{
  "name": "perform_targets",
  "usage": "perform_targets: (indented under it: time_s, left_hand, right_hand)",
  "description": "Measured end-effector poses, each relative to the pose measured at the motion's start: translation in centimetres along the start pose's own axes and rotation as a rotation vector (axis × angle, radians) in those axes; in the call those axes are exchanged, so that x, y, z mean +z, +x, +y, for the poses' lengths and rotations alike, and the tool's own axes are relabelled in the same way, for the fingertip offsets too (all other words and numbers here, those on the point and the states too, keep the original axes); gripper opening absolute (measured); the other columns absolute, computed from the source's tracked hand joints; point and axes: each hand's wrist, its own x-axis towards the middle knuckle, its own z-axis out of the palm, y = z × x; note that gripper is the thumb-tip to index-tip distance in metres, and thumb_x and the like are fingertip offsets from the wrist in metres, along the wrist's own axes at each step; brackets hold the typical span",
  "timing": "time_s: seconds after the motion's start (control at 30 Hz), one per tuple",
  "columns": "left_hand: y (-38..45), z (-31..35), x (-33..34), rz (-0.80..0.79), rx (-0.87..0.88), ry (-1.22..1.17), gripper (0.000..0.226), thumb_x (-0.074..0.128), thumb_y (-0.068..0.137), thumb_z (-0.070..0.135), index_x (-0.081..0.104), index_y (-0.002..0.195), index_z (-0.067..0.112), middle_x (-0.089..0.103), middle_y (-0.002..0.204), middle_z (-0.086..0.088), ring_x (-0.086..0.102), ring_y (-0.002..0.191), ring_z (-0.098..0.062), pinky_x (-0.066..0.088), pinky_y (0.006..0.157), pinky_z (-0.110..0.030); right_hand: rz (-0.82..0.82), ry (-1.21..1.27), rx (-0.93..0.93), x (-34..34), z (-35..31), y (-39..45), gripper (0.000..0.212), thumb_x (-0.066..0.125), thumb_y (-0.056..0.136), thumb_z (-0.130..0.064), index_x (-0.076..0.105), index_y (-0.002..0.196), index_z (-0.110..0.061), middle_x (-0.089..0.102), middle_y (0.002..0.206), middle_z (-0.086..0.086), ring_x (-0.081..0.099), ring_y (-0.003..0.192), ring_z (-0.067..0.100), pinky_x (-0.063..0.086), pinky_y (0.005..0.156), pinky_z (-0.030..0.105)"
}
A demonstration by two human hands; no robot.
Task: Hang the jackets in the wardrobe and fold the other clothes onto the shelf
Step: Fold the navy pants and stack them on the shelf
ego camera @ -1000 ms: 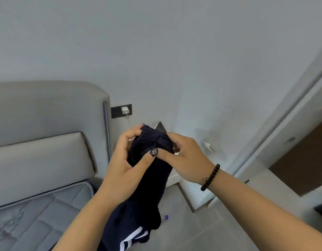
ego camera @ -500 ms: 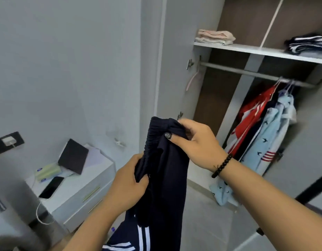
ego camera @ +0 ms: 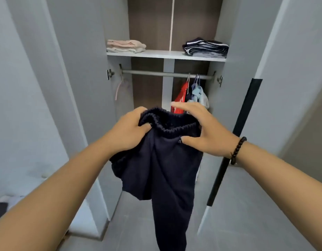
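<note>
**Trousers in hand, folding not yet done**

Head view: you stand facing the open wardrobe [ego camera: 247, 51], holding a pair of dark navy trousers [ego camera: 167, 160] by the ribbed waistband, in front of the wardrobe and below its shelf [ego camera: 163, 54]. Your left hand [ego camera: 128, 132] has its fingers curled round the left end of the waistband, bunching the cloth. Your right hand [ego camera: 201, 131] is at the other end: the thumb presses on the front of the fabric and the fingers reach over the top edge, fairly straight. Whether they truly pinch the band, you cannot tell from here. The legs hang loose toward the floor, unfolded.

As for progress, two folded piles already sit on the shelf: a pale stack [ego camera: 126, 46] at its left end and a dark striped stack [ego camera: 206, 48] at its right end. Under the shelf, on the rail [ego camera: 156, 73], jackets [ego camera: 191, 96] hang at the right end, red and light blue among them. A pink hanger [ego camera: 118, 87] hangs bare at the left end.

What seems left for you: fold these trousers and set them on the shelf. Whether other clothes wait elsewhere is not shown.
</note>
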Motion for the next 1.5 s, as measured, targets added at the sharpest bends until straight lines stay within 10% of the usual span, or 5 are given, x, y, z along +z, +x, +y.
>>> perform_targets:
  time_s: [0.37, 0.6, 0.83, 1.2, 1.5]
  left_hand:
    - [6.4, 2.4, -0.6, -0.209, 0.181, 0.281, 0.062, 0.081, 0.072, 0.02, 0.041, 0.118, 0.03, 0.059, 0.093, 0.004, 0.06, 0.08, -0.013, 0.051, 0.069, -0.025]
    - [5.3, 0.4, 1.3, -0.173, 0.438, 0.481, 0.071, 0.053, 0.082, 0.004, 0.016, 0.132, 0.038, 0.056, 0.114, 0.001, 0.062, 0.085, -0.031, 0.053, 0.073, -0.046]
    - [3.7, -1.6, 0.8, -0.333, 0.553, 0.648, 0.046, 0.049, 0.079, -0.006, 0.033, 0.101, 0.032, 0.038, 0.086, 0.014, 0.043, 0.06, -0.011, 0.03, 0.05, -0.025]
    - [3.1, -2.8, -1.9, -0.143, -0.039, -0.304, 0.024, 0.073, 0.085, 0.017, 0.066, 0.108, 0.021, 0.071, 0.104, 0.005, 0.067, 0.097, -0.011, 0.055, 0.088, -0.032]
    - [2.1, -2.2, 0.7, 0.179, -0.476, -0.688, 0.024, 0.086, 0.068, 0.027, 0.074, 0.086, 0.017, 0.076, 0.078, 0.003, 0.072, 0.079, -0.019, 0.056, 0.061, -0.028]
  right_hand:
    - [0.023, -0.403, 0.033, -7.8, 2.9, -0.7, 0.033, 0.06, 0.082, 0.007, 0.068, 0.104, -0.015, 0.057, 0.1, -0.007, 0.056, 0.101, 0.015, 0.039, 0.093, 0.021]
    - [-0.01, -0.545, 0.274, -9.5, 3.5, 0.8, 0.009, 0.061, 0.083, -0.002, 0.059, 0.086, -0.011, 0.062, 0.092, 0.007, 0.055, 0.087, 0.025, 0.047, 0.08, 0.037]
    - [-0.038, -0.585, 0.398, -10.3, 2.5, 1.0, 0.027, 0.058, 0.073, 0.002, 0.042, 0.058, -0.015, 0.044, 0.056, 0.0, 0.039, 0.058, 0.02, 0.031, 0.052, 0.027]
    - [0.207, -0.372, 0.605, -8.1, 3.0, 1.8, 0.015, 0.052, 0.077, -0.002, 0.045, 0.063, -0.005, 0.046, 0.063, 0.008, 0.038, 0.061, 0.021, 0.027, 0.05, 0.027]
    - [0.1, -0.364, 0.67, -2.0, 1.7, 3.0, 0.039, 0.066, 0.077, -0.025, 0.035, 0.055, -0.013, 0.035, 0.059, 0.001, 0.033, 0.056, 0.014, 0.024, 0.046, 0.022]
